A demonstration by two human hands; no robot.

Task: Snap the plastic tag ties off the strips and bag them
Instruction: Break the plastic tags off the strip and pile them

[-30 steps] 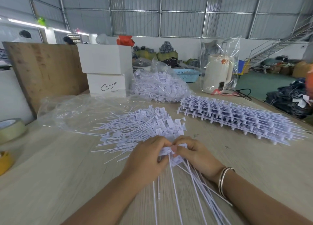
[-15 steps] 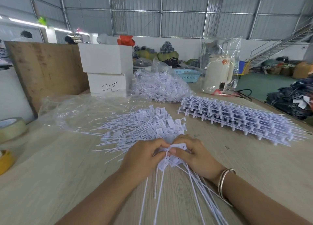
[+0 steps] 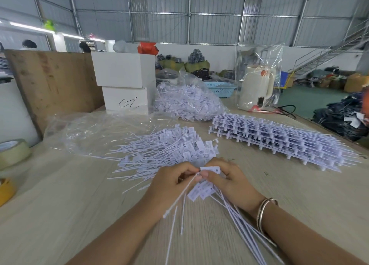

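Left hand [image 3: 171, 182], right hand [image 3: 229, 182]: fingers curled, pinching bunch of white plastic tag ties [image 3: 201, 193] above pale wooden tabletop [image 3: 60, 215]. Loose white tie pile [image 3: 167, 149] just beyond hands. Stacked white uncut strips [image 3: 279, 139] at right. Clear plastic bag of ties [image 3: 187, 103] behind.

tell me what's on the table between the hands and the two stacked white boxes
In the head view, a loose pile of snapped-off tag ties lies there, with an empty clear plastic bag spread just beyond it, in front of the white boxes.
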